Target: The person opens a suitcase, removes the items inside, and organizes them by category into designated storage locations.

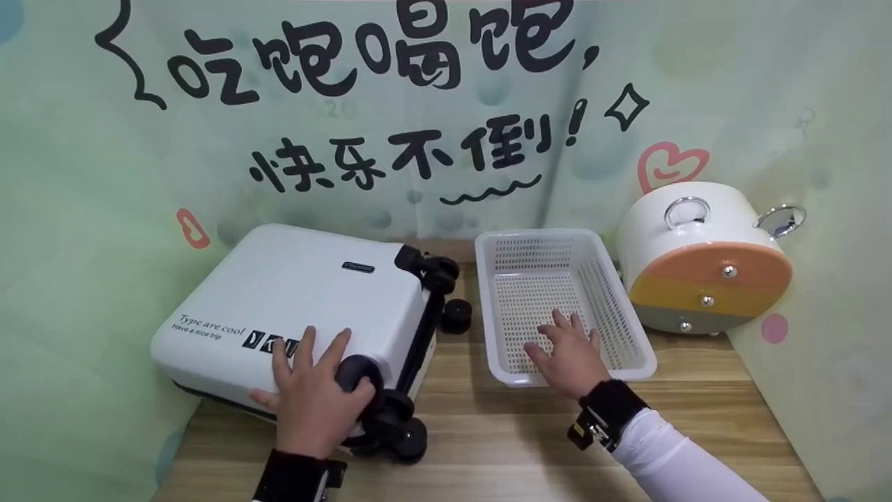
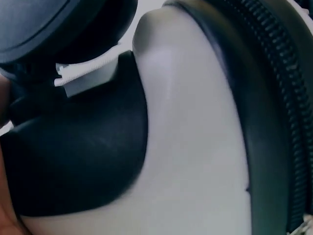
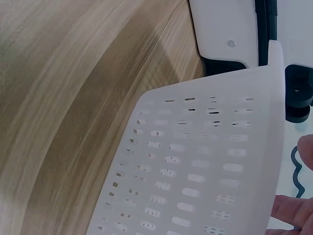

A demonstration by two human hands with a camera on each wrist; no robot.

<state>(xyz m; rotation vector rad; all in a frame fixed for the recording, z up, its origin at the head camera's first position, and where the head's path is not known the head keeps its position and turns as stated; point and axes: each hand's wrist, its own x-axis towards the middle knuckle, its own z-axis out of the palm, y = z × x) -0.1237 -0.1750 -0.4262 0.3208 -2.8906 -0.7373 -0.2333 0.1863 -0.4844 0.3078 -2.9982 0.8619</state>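
A white hard-shell suitcase (image 1: 306, 279) lies flat on the left, with its black wheels (image 1: 408, 439) facing right. My left hand (image 1: 317, 397) rests on its near right corner, fingers spread over the shell and the thumb beside a wheel. The left wrist view shows the suitcase's black corner guard (image 2: 83, 152) and zipper (image 2: 288, 93) close up. My right hand (image 1: 571, 359) is over the near end of a white perforated plastic basket (image 1: 486, 307), fingers apart and holding nothing. In the right wrist view, the basket's wall (image 3: 195, 161) hides most of that hand; a few fingers (image 3: 296, 210) show past the rim.
Right of the basket stands a round white container (image 1: 686, 202) with an orange, yellow and grey front, small knobs and metal ring handles. Everything stands on a wood-grain table (image 1: 481, 446). A pale green printed cloth (image 1: 432, 132) hangs behind and at the sides.
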